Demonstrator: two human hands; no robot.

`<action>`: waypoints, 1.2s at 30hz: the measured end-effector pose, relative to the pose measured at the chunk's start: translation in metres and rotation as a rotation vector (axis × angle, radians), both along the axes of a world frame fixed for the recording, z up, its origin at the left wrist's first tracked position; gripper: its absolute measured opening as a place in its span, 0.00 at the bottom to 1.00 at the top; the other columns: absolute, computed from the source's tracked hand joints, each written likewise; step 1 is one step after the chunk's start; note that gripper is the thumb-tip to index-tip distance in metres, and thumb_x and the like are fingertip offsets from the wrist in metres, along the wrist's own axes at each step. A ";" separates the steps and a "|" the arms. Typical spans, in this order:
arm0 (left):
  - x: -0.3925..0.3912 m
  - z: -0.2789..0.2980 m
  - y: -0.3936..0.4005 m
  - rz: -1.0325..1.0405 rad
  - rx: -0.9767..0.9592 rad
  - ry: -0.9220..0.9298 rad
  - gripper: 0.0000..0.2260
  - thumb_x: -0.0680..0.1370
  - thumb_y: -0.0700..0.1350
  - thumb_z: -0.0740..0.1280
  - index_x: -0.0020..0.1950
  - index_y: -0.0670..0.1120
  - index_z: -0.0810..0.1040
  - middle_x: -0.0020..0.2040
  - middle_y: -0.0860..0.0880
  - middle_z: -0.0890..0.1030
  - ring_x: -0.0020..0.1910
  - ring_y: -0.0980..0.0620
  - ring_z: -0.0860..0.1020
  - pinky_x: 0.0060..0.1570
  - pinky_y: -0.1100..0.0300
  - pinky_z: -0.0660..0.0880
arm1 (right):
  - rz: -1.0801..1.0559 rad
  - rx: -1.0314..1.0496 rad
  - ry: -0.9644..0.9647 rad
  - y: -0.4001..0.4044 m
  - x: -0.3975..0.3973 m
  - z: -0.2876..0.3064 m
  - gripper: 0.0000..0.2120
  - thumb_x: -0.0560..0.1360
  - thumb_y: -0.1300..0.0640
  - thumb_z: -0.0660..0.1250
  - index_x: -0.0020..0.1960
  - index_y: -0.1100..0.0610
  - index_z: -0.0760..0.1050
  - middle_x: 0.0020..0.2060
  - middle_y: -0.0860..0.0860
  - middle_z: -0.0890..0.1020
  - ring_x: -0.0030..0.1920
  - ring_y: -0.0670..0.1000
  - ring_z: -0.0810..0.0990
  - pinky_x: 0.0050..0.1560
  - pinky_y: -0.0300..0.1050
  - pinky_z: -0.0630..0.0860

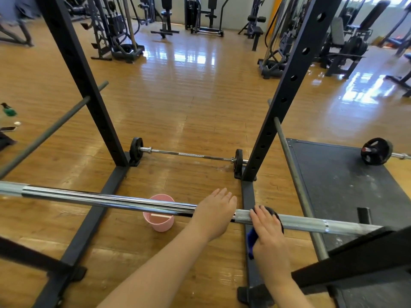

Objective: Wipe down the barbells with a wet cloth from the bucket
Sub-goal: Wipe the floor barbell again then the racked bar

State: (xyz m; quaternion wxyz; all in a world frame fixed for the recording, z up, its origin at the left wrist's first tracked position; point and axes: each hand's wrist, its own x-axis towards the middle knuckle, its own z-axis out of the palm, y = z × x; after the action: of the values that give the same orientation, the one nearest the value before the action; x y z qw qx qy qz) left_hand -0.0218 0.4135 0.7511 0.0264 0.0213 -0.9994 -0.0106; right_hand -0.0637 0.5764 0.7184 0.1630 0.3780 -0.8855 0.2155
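The racked barbell (106, 200) runs left to right, nearest the camera; the left hand (214, 211) lies flat on it, the right hand (266, 227) presses a dark cloth (272, 213) round the knurling – a hard push could roll the bar (bucket (159, 223) sits below on the floor).

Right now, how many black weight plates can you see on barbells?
3. Two sit on the floor barbell between the rack posts: left plate, right plate. The third plate is on the dark mat at right. Others may be hidden outside the frame.

The head camera looks forward and down, close over the barbell (106, 200) (one view only).
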 end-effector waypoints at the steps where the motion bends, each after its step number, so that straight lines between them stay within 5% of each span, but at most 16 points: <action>1: 0.002 -0.002 -0.001 -0.012 -0.010 0.015 0.24 0.79 0.37 0.60 0.74 0.38 0.60 0.74 0.40 0.63 0.75 0.45 0.57 0.74 0.53 0.50 | 0.021 0.013 0.014 0.008 -0.005 -0.002 0.22 0.68 0.69 0.59 0.60 0.64 0.76 0.60 0.58 0.78 0.62 0.56 0.75 0.73 0.42 0.49; 7: 0.004 -0.010 -0.001 -0.066 -0.154 0.112 0.24 0.72 0.42 0.71 0.67 0.40 0.73 0.64 0.40 0.76 0.65 0.43 0.74 0.67 0.47 0.67 | -0.166 -0.009 -0.032 0.030 -0.024 0.008 0.29 0.57 0.80 0.73 0.57 0.68 0.77 0.56 0.60 0.79 0.57 0.62 0.79 0.59 0.66 0.71; 12: 0.003 -0.007 0.004 0.013 -0.151 0.070 0.26 0.70 0.38 0.73 0.67 0.37 0.72 0.63 0.37 0.76 0.65 0.41 0.74 0.66 0.47 0.66 | -0.002 -0.020 -0.015 0.010 -0.001 -0.005 0.31 0.61 0.78 0.71 0.63 0.64 0.74 0.61 0.59 0.77 0.64 0.57 0.72 0.72 0.47 0.52; 15: 0.002 -0.006 0.002 -0.002 -0.185 -0.006 0.27 0.79 0.36 0.59 0.76 0.38 0.53 0.75 0.38 0.59 0.75 0.42 0.56 0.74 0.47 0.49 | -0.024 -0.052 0.010 0.036 -0.015 -0.004 0.24 0.67 0.73 0.65 0.63 0.63 0.74 0.62 0.55 0.74 0.63 0.58 0.74 0.71 0.52 0.62; 17: 0.001 -0.005 0.002 -0.004 -0.164 -0.017 0.28 0.79 0.35 0.58 0.77 0.40 0.50 0.77 0.40 0.56 0.76 0.44 0.52 0.74 0.47 0.45 | -0.128 -0.112 0.016 0.052 -0.028 -0.001 0.19 0.70 0.69 0.60 0.61 0.65 0.75 0.61 0.56 0.75 0.62 0.60 0.75 0.69 0.53 0.64; 20: -0.003 0.003 0.003 0.007 -0.093 -0.073 0.29 0.77 0.34 0.62 0.76 0.41 0.56 0.76 0.42 0.60 0.76 0.45 0.55 0.74 0.48 0.49 | -0.187 -0.122 0.033 0.037 -0.022 -0.001 0.21 0.68 0.75 0.63 0.60 0.67 0.76 0.59 0.60 0.78 0.61 0.62 0.76 0.67 0.58 0.64; 24: -0.010 0.015 0.003 0.038 0.029 -0.233 0.24 0.74 0.33 0.65 0.70 0.41 0.66 0.66 0.43 0.73 0.68 0.46 0.68 0.74 0.52 0.55 | 0.022 -0.052 0.026 0.003 0.000 -0.005 0.27 0.64 0.78 0.66 0.62 0.64 0.74 0.61 0.60 0.77 0.64 0.58 0.72 0.73 0.46 0.50; 28: -0.012 0.020 -0.002 0.039 0.105 -0.301 0.18 0.73 0.33 0.64 0.62 0.44 0.71 0.58 0.44 0.77 0.59 0.46 0.74 0.72 0.53 0.60 | -0.045 -0.032 0.066 0.041 -0.025 0.002 0.20 0.71 0.67 0.57 0.61 0.65 0.75 0.59 0.60 0.78 0.62 0.60 0.76 0.69 0.53 0.64; 31: -0.006 0.013 -0.001 0.016 0.082 -0.221 0.21 0.74 0.34 0.64 0.67 0.42 0.69 0.64 0.43 0.75 0.66 0.46 0.71 0.72 0.53 0.59 | -0.207 -0.051 0.043 0.041 -0.029 0.009 0.20 0.66 0.75 0.66 0.58 0.68 0.76 0.56 0.63 0.79 0.58 0.63 0.78 0.61 0.66 0.68; 33: 0.001 0.007 0.001 -0.006 -0.033 -0.039 0.21 0.74 0.36 0.64 0.67 0.39 0.71 0.62 0.42 0.77 0.65 0.45 0.74 0.70 0.50 0.62 | -0.176 -0.051 0.048 0.016 -0.013 0.007 0.27 0.59 0.79 0.71 0.57 0.68 0.77 0.55 0.63 0.80 0.57 0.63 0.78 0.60 0.64 0.68; 36: 0.007 -0.004 0.006 0.033 -0.129 0.169 0.21 0.70 0.38 0.65 0.64 0.38 0.76 0.58 0.41 0.81 0.59 0.43 0.78 0.64 0.43 0.67 | -0.008 -0.055 0.061 -0.011 0.007 0.002 0.25 0.63 0.77 0.70 0.59 0.65 0.77 0.57 0.61 0.79 0.60 0.60 0.77 0.65 0.59 0.65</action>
State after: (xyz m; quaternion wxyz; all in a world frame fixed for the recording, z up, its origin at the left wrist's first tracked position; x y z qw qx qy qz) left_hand -0.0146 0.4191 0.7467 0.1119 0.0349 -0.9917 0.0522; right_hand -0.0571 0.5654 0.7207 0.2010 0.3765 -0.8753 0.2273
